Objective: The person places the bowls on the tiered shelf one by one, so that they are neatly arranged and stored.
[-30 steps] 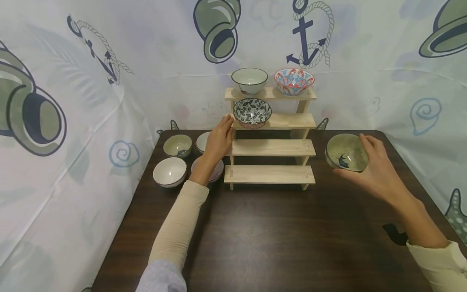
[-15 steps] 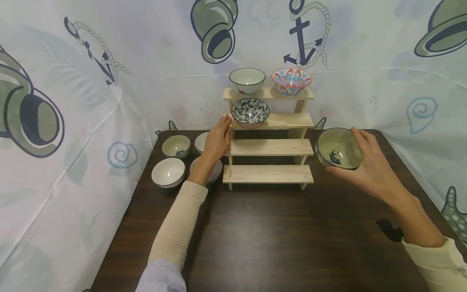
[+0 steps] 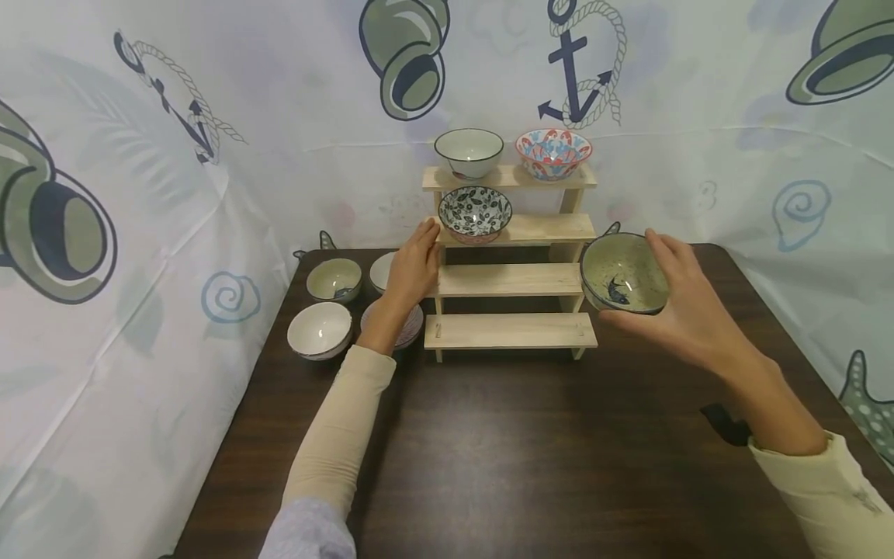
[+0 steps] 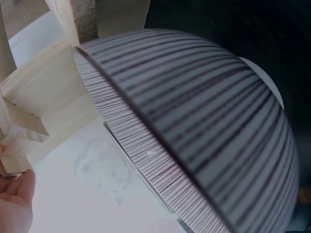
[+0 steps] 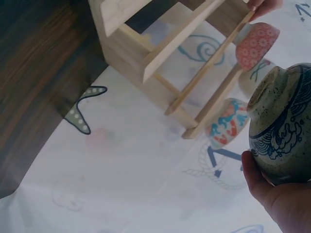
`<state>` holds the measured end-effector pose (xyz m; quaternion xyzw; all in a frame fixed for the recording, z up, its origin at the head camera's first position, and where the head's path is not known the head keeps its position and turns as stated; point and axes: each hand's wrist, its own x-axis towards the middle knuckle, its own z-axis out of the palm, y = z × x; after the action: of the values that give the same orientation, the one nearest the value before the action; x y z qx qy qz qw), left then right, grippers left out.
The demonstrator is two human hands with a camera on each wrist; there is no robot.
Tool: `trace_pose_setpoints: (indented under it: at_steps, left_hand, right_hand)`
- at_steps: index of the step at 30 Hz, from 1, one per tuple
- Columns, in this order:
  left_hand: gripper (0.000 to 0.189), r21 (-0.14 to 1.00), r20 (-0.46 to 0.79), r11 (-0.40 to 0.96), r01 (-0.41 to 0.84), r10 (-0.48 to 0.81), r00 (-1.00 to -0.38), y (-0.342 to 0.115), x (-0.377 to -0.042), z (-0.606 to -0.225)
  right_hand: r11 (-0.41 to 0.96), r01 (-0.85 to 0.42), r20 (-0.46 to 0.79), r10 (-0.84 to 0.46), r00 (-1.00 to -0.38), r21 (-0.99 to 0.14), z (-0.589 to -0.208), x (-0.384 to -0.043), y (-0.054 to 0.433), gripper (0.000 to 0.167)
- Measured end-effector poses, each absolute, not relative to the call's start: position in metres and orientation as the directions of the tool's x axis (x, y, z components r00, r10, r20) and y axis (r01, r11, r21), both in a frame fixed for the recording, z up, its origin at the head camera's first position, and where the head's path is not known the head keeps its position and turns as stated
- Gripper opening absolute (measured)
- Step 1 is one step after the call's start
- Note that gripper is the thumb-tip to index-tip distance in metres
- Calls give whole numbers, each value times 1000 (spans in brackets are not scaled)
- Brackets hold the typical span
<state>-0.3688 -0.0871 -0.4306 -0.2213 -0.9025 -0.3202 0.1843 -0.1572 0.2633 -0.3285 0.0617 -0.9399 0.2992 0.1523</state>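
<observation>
My right hand (image 3: 687,310) grips a greenish-grey bowl (image 3: 624,272) by its side, thumb below and fingers at the rim, just right of the wooden tiered stand (image 3: 513,332). Blue wave patterns show on the outside of this bowl in the right wrist view. My left hand (image 3: 415,264) touches the left end of the stand's second shelf from the top, its fingers extended. Beside those fingertips sits a bowl with a black floral inside (image 3: 475,211). A white bowl with a dark rim (image 3: 469,152) and a red and blue patterned bowl (image 3: 554,154) stand on the top shelf.
Left of the stand, a green bowl (image 3: 334,280), a white bowl (image 3: 320,331), another pale bowl (image 3: 382,271) and a striped bowl (image 4: 204,111) stand on the dark table (image 3: 531,458). My left forearm passes over this group. Printed cloth (image 3: 314,93) hangs behind and at the left.
My right hand has carried the greenish-grey bowl leftward and slightly up in the view, close to the stand's right side. The left hand stays at the shelf's end.
</observation>
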Motion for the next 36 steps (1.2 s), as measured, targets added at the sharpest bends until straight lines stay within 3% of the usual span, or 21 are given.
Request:
trace_pose_setpoints:
  at_steps: [36]
  left_hand:
    - [42, 503, 475, 689, 522, 285, -833, -87, -368, -430]
  right_hand:
    - [785, -185, 272, -21, -962, -591, -309, -214, 228, 121]
